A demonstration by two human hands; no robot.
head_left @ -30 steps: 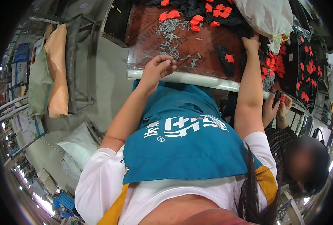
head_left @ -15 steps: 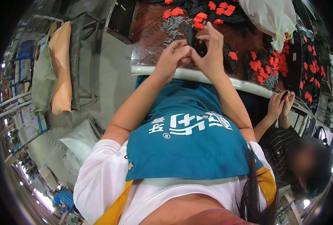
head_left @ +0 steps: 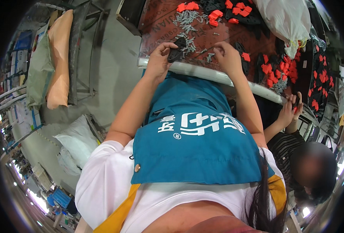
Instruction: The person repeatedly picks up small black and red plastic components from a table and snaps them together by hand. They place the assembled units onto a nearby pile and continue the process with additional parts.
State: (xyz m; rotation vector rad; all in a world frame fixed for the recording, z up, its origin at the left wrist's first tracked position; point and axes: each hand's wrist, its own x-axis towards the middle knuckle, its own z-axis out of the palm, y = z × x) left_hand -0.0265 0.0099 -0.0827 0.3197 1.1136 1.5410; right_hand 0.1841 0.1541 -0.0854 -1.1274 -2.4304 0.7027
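Observation:
My left hand [head_left: 159,62] grips a flat black plastic piece [head_left: 176,51] with rounded ends, between thumb and fingers, just above the table's near edge. My right hand [head_left: 229,60] is over the table to the right, its fingers curled and the tips close together; anything between them is too small to make out. Small silvery springs [head_left: 186,23] lie in a loose heap beyond the left hand, and a few [head_left: 210,57] are scattered between the two hands. Right beside my right hand is another black piece [head_left: 240,49] with a red clip [head_left: 245,57] on it.
Red clips [head_left: 242,9] and black pieces lie at the back of the brown table [head_left: 156,29]. A white plastic bag [head_left: 284,19] stands at the back right, near more red parts [head_left: 274,72]. A co-worker's hands [head_left: 291,110] work at right. White padding [head_left: 195,70] lines the front edge.
My hands were together around the black piece and have moved apart. The left has drawn it left and lower; the right has moved right and down, beside the springs.

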